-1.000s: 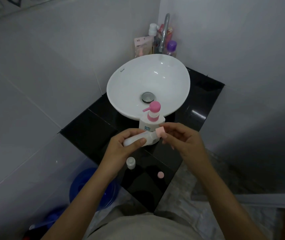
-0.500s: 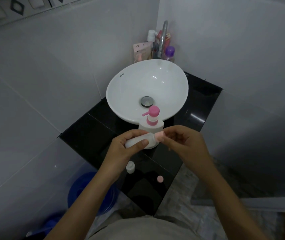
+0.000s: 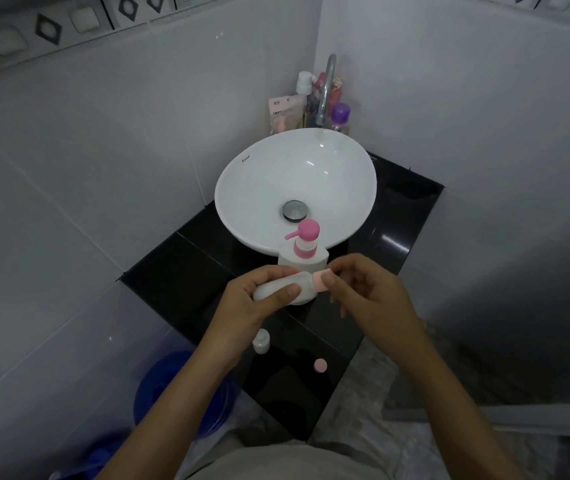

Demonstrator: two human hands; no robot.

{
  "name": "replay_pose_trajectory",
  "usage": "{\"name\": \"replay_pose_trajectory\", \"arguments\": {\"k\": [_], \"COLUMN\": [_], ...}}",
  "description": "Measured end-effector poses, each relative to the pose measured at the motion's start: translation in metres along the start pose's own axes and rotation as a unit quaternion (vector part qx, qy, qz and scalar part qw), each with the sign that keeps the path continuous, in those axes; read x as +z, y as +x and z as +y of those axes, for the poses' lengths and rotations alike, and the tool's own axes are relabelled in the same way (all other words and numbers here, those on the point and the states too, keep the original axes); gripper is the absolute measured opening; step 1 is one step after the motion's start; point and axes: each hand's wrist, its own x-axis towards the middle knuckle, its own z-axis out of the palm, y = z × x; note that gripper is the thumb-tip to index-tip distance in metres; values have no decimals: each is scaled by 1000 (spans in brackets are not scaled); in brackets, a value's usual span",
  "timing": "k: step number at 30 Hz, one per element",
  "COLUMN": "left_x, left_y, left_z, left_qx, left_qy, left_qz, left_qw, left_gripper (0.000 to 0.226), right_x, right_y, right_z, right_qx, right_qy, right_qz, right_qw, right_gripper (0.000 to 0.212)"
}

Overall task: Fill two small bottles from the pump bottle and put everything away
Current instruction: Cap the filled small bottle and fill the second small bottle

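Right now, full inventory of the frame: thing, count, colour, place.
pump bottle: 1, white with pink pump, counter, in front of basin
small bottle: 1, white, held sideways in left hand
cap: 1, pink, at held bottle's neck, in right fingers
second small bottle: 1, white, upright on counter, uncapped
loose cap: 1, pink, counter near front edge
basin: 1, white
counter: 1, black
tap: 1, chrome
toiletries: several, mixed, corner behind basin
bucket: 1, blue, floor
left hand: 1
right hand: 1

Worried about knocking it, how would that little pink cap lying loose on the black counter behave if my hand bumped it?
The pink cap looks small and light, so it would probably skid on the glossy counter. Round and near the edge, it might roll off.
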Motion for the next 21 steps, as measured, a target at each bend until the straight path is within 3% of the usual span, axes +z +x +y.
{"name": "replay_pose_trajectory", "arguments": {"k": [3, 5, 7, 11, 14, 16, 19, 21], "left_x": [1, 0, 0, -1, -1, 0, 1, 2], "left_y": [-1, -2, -3, -6, -7, -7, -8, -8], "left_z": [3, 4, 4, 5, 5, 4, 3, 4], "left_qx": [2, 1, -3, -4, -10, -15, -14, -13], "left_qy": [-2, 2, 3, -4, 1, 2, -8, -9], "left_qz": [3, 0, -3, -1, -6, -8, -3, -5], "left_qw": [1000, 1000, 1000, 1000, 1000, 1000, 1000, 1000], "left_gripper": [42, 42, 43, 43, 42, 42, 40, 38], "right_x": [-5, -1, 3, -5, -1, 2, -2, -2], "right_y": [-3, -2, -2, -3, -3, -3, -6, -6], "right_z": [1, -1, -2, -3, -6, -8, -8, -8], "right_qx": [-29, -21, -1, -33, -26, -10, -22, -25], "right_qy": [39, 32, 16, 40, -4, 4, 68, 41], "right_qz": [-51, -31, 1, -51, -25, -4, -41, -42], "right_qw": [998, 999, 1000, 997, 999, 1000, 997, 998], "right_gripper": [25, 20, 28, 27, 15, 26, 27, 22]}}
